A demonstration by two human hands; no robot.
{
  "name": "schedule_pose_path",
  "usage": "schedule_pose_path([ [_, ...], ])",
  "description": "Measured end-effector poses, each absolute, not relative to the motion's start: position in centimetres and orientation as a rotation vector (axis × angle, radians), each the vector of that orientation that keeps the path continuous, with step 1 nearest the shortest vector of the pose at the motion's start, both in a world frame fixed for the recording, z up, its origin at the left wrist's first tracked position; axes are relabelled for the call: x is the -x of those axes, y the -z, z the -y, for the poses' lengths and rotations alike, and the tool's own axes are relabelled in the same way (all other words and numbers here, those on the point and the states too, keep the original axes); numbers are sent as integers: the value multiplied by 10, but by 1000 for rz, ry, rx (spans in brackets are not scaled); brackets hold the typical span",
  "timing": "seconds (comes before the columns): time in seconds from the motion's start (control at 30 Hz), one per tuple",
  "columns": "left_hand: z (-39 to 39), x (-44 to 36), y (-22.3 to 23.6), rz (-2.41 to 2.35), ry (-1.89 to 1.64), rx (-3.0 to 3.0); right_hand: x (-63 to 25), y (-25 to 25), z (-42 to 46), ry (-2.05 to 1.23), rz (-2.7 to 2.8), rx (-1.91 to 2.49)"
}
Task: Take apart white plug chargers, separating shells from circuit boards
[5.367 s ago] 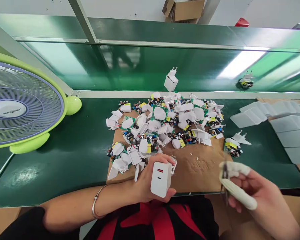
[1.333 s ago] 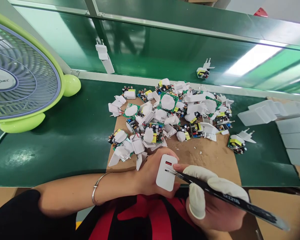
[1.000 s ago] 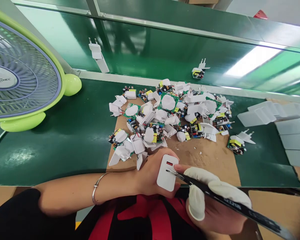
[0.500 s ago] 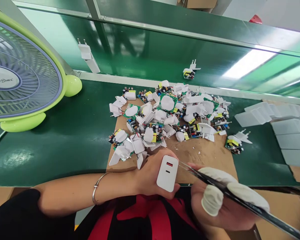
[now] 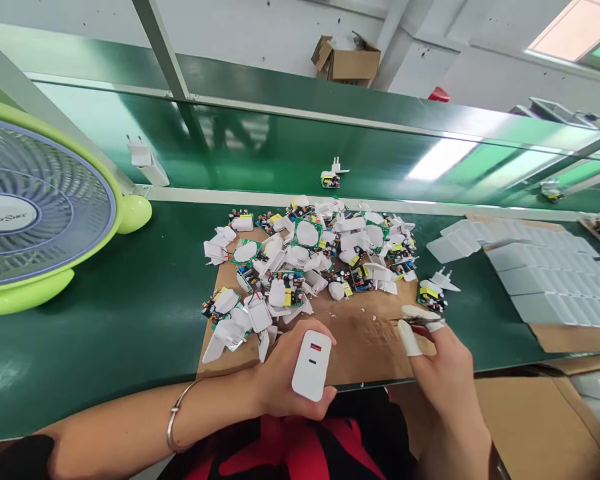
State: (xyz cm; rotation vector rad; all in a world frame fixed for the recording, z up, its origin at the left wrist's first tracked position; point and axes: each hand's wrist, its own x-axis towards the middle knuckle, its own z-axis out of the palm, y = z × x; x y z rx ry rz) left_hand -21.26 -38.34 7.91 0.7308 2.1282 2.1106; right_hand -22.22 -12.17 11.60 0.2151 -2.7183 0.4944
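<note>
My left hand (image 5: 280, 380) is closed round a white charger (image 5: 311, 365), held upright near my body with its red port facing up. My right hand (image 5: 443, 377), with white finger cots on thumb and fingers, pinches thin dark tweezers (image 5: 409, 321) over the right edge of the cardboard sheet (image 5: 370, 343). The tweezer hand is just below a loose circuit board with a plug (image 5: 433, 297). Behind both hands, a pile of charger parts (image 5: 310, 257) covers the far part of the sheet: white shells, plug pieces and green boards.
A green table fan (image 5: 30, 213) stands at the left. Rows of white housings (image 5: 540, 270) lie on cardboard at the right. On the belt behind, a white charger (image 5: 147, 163) and a board with plug (image 5: 331, 177) ride along. A cardboard box (image 5: 347, 60) sits beyond.
My right hand has drawn the tweezers away from the charger's port and moved right and forward toward the loose board. The pieces on the belt have travelled left. The view has tilted up.
</note>
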Motion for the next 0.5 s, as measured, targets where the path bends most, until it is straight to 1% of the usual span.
schedule_pose_path([
  [0.13,379,213,-69,-2060,-2162,-705,223,-111,112,-301,2717,-322],
  [0.17,378,214,-67,-2068,-2201,-732,224,-110,113,-296,2736,-316],
  [0.2,376,215,-66,-2101,-2240,-778,224,-109,117,-351,2749,-306],
  [0.23,375,217,-66,-2163,-2268,-840,223,-108,124,-485,2754,-292],
  [0.3,373,220,-64,-2335,-2278,-986,218,-108,146,-971,2731,-270],
  [0.4,374,219,-57,-2566,-2221,-1153,201,-105,194,-2022,2571,-132],
  [0.47,377,217,-49,-2652,-2184,-1203,191,-99,224,-2633,2211,190],
  [0.5,379,215,-46,-2677,-2147,-1207,188,-95,235,-2864,1979,341],
])
